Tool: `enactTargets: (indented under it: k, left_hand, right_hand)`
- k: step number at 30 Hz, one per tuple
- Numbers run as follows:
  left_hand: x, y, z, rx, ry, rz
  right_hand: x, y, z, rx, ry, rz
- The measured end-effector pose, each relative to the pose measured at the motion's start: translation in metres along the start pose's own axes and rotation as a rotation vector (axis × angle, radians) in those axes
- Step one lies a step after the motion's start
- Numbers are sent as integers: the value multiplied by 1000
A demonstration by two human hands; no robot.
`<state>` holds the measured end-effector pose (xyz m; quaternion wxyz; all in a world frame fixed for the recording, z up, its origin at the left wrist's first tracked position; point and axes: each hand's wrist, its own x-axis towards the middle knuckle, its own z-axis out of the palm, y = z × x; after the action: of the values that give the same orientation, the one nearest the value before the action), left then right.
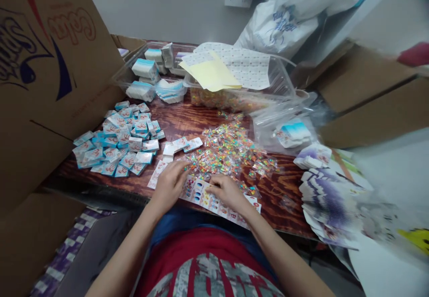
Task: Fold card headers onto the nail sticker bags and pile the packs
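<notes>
My left hand (170, 184) and my right hand (225, 192) rest side by side at the near edge of a dark wooden table (187, 120). Both lie on a printed sticker sheet (201, 195) that runs along the table edge. The left fingers curl with their tips at a small clear packet; what they pinch is unclear. The right fingers press down on the sheet. Just beyond the hands spreads a heap of small clear packets with colourful bits (231, 151). A few small blue-and-white boxes (182, 145) lie next to the left hand.
A pile of several blue-and-white boxes (117, 142) lies at left. Clear tubs (150, 80) hold more boxes, with yellow and dotted paper sheets (224, 69) on a second tub. Cardboard boxes (40, 78) flank both sides. Stacked flat purple cartons (326, 198) sit at right.
</notes>
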<state>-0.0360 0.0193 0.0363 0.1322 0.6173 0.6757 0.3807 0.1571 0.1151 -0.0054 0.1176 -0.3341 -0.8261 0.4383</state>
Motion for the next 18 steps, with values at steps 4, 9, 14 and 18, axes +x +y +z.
enactTargets:
  k: [4, 9, 14, 18]
  left_hand:
    - [-1, 2, 5, 5, -70, 23]
    - [-3, 22, 4, 75, 102, 96]
    - [-3, 52, 16, 8, -2, 133]
    - [-1, 61, 27, -234, -83, 55]
  right_hand:
    - [-1, -4, -12, 45, 6, -63]
    - [-9, -16, -40, 229, 109, -14]
    - [-18, -42, -63, 389, 96, -42]
    - [-25, -70, -65, 312, 142, -181]
